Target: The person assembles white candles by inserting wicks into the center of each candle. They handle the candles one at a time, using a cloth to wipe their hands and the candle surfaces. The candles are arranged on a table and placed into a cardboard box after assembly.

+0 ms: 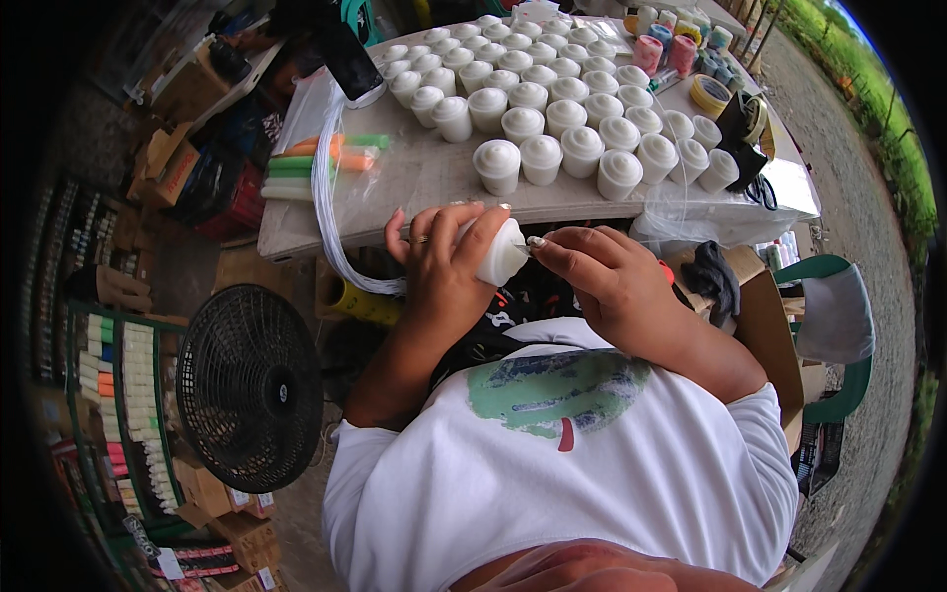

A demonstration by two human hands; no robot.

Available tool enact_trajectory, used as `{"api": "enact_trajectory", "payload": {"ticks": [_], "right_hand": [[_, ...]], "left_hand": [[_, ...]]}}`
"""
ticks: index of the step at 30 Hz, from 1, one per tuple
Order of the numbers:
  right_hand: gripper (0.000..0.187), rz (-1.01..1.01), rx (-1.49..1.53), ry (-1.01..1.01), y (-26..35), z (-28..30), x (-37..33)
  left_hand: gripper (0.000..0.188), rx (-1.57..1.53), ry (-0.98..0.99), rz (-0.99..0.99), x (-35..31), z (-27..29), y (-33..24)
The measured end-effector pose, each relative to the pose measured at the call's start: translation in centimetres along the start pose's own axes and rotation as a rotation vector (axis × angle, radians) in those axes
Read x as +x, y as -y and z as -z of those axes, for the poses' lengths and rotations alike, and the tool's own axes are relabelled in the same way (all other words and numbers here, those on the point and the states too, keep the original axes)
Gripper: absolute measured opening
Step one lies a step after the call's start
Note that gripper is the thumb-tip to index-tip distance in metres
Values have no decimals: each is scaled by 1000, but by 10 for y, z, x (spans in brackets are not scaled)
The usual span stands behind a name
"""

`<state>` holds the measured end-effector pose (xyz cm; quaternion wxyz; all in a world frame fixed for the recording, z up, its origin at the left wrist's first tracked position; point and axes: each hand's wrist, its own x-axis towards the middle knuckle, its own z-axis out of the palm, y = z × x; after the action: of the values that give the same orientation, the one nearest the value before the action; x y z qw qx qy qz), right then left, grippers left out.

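My left hand [439, 252] is wrapped round a white candle [501, 255], a short tub-like piece tilted on its side with one end toward the right. Close to that end, my right hand [602, 281] is closed in a pinch, thumb against forefinger. A thin sliver shows between the fingertips and the candle; it is too small to name. Both hands are held in front of the table's near edge. On the table [395, 202] beyond them stand many matching white candles [496, 166] with domed, pointed tops, in close rows.
A bundle of white strands [328, 202] hangs over the table's edge beside green, orange and white sticks [340, 148]. Tape rolls [710, 94] lie at the right. A black fan [252, 388] stands at the left, near a stocked rack [118, 395]. A green chair [853, 380] is at the right.
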<state>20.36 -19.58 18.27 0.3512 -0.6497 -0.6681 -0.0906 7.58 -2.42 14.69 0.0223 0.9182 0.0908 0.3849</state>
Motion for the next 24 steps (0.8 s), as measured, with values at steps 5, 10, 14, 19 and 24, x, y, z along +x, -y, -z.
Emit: {"api": "enact_trajectory", "payload": {"ticks": [5,10,14,19,24], "right_hand": [[39,1,28,-19,1,-1,2],[45,-31,31,17,4,-1,1],[46,-4,31,9,5,-2,1],[45,-19,4,10,6,1,3],[45,-4,21,12,9,2,3]], "left_hand": [[53,-38,-13,-17,-1,-1,-2],[55,-45,7,-12,0,0,-3],[50,39,0,-49,1,0,-2],[50,30,-1,-45,1,1,-3],[51,37,-6,-51,2,3,-3]]}}
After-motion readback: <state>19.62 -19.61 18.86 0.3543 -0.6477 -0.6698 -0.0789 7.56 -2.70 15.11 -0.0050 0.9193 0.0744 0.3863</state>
